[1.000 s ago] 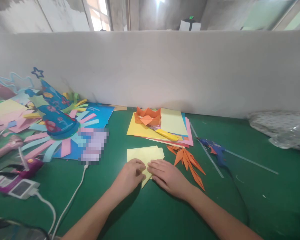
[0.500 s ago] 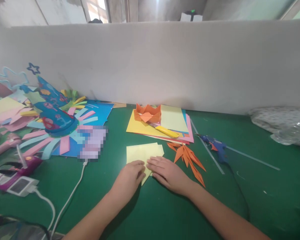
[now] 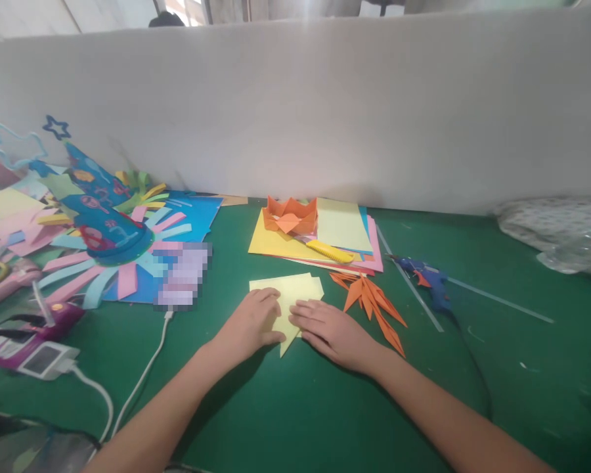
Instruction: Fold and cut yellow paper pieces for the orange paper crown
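A pale yellow folded paper (image 3: 295, 292) lies on the green table (image 3: 325, 407). My left hand (image 3: 251, 322) rests on its left part with the fingers curled down onto the sheet. My right hand (image 3: 328, 332) lies flat on its lower right part, fingers stretched toward the left hand. The paper's pointed lower tip shows between the two hands.
Orange folded spikes (image 3: 374, 305) lie just right of my right hand. Behind are a stack of coloured sheets (image 3: 345, 230), an orange paper crown (image 3: 291, 215) and a yellow cutter (image 3: 329, 251). A blue glue gun (image 3: 426, 279) is at right, a blue craft hat (image 3: 98, 210) and white cable (image 3: 142, 374) at left.
My left hand has slid up and forward over the yellow paper. My right hand has stayed pressed flat. The camera has tipped down a little.
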The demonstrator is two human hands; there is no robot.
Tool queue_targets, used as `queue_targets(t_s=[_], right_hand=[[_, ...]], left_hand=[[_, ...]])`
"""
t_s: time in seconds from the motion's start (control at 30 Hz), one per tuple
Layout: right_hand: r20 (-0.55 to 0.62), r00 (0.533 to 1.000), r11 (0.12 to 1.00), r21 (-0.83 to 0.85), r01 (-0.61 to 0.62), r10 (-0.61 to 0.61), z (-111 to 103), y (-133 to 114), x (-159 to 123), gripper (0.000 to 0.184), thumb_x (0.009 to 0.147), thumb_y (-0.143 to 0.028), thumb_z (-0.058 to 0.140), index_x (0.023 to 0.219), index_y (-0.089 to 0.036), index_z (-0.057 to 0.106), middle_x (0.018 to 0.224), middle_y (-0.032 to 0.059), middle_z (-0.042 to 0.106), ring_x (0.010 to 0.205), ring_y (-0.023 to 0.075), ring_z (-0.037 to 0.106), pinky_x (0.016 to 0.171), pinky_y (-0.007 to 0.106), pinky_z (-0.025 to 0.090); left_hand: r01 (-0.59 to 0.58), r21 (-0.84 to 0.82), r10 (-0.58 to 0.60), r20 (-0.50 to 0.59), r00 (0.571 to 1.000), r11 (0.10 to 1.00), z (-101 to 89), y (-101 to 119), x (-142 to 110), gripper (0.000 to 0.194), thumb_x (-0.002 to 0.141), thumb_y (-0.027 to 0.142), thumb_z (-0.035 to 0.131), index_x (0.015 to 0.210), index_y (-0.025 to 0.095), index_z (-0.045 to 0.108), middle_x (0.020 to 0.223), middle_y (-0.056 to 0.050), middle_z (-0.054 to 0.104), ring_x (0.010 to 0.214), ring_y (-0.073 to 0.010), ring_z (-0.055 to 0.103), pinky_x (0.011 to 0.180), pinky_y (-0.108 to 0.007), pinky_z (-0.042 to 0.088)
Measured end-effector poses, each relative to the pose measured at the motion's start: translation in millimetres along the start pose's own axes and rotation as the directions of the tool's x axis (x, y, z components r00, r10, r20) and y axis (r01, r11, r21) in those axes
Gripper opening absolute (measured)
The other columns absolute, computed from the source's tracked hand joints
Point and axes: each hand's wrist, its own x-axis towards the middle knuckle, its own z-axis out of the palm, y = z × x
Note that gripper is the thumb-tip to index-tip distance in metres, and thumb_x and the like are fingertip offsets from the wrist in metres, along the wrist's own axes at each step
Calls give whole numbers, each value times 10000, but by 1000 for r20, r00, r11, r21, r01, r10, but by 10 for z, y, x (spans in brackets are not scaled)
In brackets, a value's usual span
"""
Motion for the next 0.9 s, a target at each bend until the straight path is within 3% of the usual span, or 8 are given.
queue_targets(t_s=[0.4,0.9], right_hand=[[27,1000,1000,-1,-2,2,-7,6,2,340,939,-222,405,1235,-180,568,1280,72,575,1223,208,482,1054,422,374],[171,978,983,-117,142,-121,-84,10,-29,351,953,-308,395,1269,-258,539,1384,104,462,1305,283,356,1063,489,311]], left_hand=[[-2,-30,1,-25,1000,1000,-18,10,-118,303,695,297,724,922,214,542,1295,-84,524,1193,-252,459,998,-426,376],[-28,73,28,2,1000,997,-12,41,-175,350,731,333,647,1028,220,501,1355,-85,459,1249,-247,405,1034,-421,339]])
